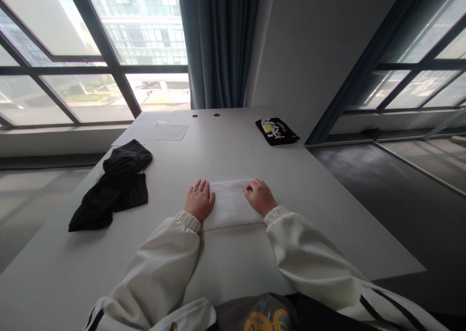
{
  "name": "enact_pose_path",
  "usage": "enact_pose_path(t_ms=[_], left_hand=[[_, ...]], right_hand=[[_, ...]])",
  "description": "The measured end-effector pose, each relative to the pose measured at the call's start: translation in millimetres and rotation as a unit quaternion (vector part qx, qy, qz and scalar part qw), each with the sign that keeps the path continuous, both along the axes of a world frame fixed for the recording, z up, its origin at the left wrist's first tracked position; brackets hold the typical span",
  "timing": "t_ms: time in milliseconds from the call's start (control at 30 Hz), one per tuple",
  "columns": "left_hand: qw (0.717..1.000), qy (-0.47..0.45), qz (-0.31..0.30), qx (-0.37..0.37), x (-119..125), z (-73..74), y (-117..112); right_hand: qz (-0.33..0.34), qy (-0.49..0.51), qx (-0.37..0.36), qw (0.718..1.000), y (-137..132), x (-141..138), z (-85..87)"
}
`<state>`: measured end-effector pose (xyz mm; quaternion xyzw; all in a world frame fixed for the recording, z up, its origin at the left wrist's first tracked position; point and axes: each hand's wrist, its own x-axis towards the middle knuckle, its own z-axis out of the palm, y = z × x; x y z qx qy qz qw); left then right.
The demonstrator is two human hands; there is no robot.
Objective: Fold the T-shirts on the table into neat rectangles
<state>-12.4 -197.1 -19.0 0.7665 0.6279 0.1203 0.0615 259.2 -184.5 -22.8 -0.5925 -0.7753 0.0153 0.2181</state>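
Observation:
A white folded cloth (pixel 231 202) lies flat on the table in front of me, a rough rectangle with its near edge toward my body. My left hand (pixel 199 200) rests flat on its left side, palm down and fingers stretched out. At the right side, my right hand (pixel 260 196) has its fingers curled, with thumb and forefinger meeting in a pinch at the cloth's surface. Whatever lies under the palms is hidden. What kind of garment or cloth this is cannot be made out.
The white table (pixel 204 156) holds a crumpled black garment (pixel 116 185) at the left. Paper sheets (pixel 168 131) lie at the far left. A folded black item with white and yellow lettering (pixel 276 131) sits at the far right. Beyond stands a blue curtain (pixel 220 44).

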Motion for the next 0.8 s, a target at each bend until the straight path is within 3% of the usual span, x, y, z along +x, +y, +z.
enact_pose_path(t_ms=[167,433,500,567,667,733,800], left_hand=[[1.000,-0.008,0.001,-0.002,-0.1,-0.9,1.0],[0.999,0.022,-0.004,0.031,1.3,2.8,-3.7],[0.996,0.032,-0.033,0.070,8.8,3.5,-11.4],[0.989,0.033,-0.101,0.099,20.2,1.6,-21.0],[0.974,0.031,-0.208,0.085,37.3,-4.0,-32.8],[0.973,0.035,-0.222,0.056,42.9,-6.6,-35.0],[0.980,0.039,-0.191,0.030,42.2,-6.7,-32.1]], right_hand=[[-0.038,-0.016,-0.021,0.999,4.7,-0.5,-5.9],[0.006,0.004,0.010,1.000,-1.9,2.4,-1.0],[0.038,-0.004,0.021,0.999,-3.9,1.5,-0.3],[0.079,-0.016,0.020,0.997,-5.4,0.0,-1.3],[0.111,-0.028,-0.014,0.993,-5.7,-2.3,-4.6],[0.107,-0.036,-0.042,0.993,-4.8,-3.3,-6.0],[0.097,-0.046,-0.063,0.992,-3.9,-4.1,-5.7]])
